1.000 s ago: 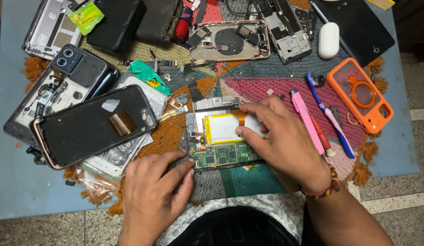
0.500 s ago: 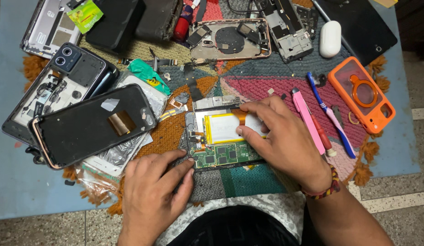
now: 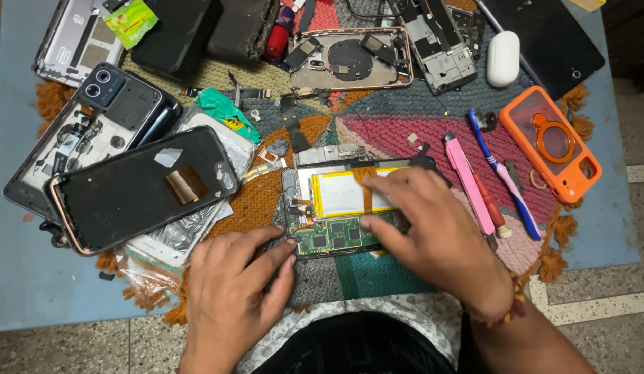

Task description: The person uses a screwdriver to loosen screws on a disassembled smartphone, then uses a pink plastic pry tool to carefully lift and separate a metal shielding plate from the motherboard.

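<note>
Opened phone lies flat on the woven mat, held by both hands at the centre of the table.

Its long axis runs 3 to 9 o'clock: the green circuit board fills the edge at 6 o'clock, the pale yellow battery sits just above it, and the left end points to 9 o'clock. The right hand lies over the phone's right half, fingers spread flat on the battery and board, clamped on nothing. The left hand rests at 7 o'clock of the phone, its fingers together, their tips touching the lower left corner. A black phone back cover lies at 9 o'clock, a pink utility knife and a blue toothbrush at 3 o'clock, and an orange phone case beyond them.
</note>
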